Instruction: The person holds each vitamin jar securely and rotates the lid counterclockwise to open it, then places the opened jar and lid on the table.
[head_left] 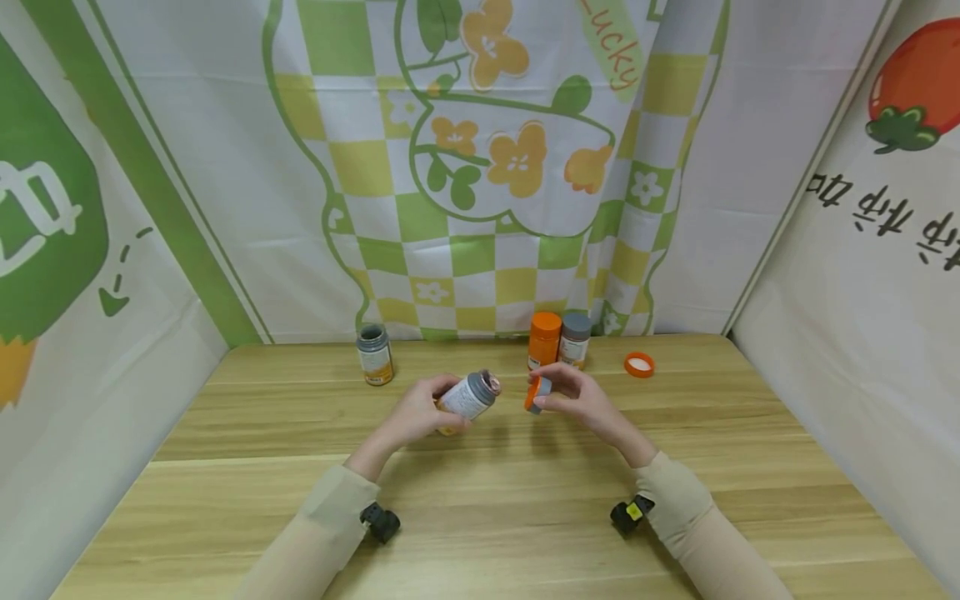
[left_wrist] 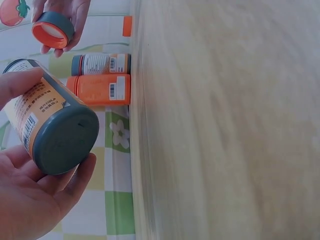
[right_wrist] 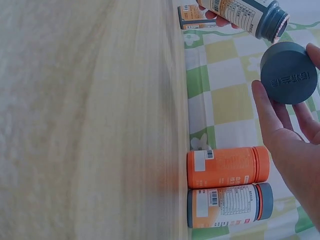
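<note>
My left hand (head_left: 415, 414) grips a grey, white and orange jar (head_left: 467, 397), tilted above the table with its uncapped mouth toward the right hand. In the left wrist view the jar's dark grey base (left_wrist: 67, 140) faces the camera. My right hand (head_left: 588, 404) pinches a grey lid (right_wrist: 289, 73) by its edge, fingers on one side and thumb on the other. Its orange inner rim (head_left: 533, 393) is turned toward the jar's mouth, with a small gap between them. What lies inside the jar cannot be made out.
Another uncapped jar (head_left: 376, 357) stands at the back left of the wooden table (head_left: 510, 517). Behind the right hand, an orange jar (head_left: 544, 337) and a grey-lidded jar (head_left: 575, 336) stand side by side. An orange lid (head_left: 640, 374) lies to their right, near a printed cloth backdrop (head_left: 480, 275).
</note>
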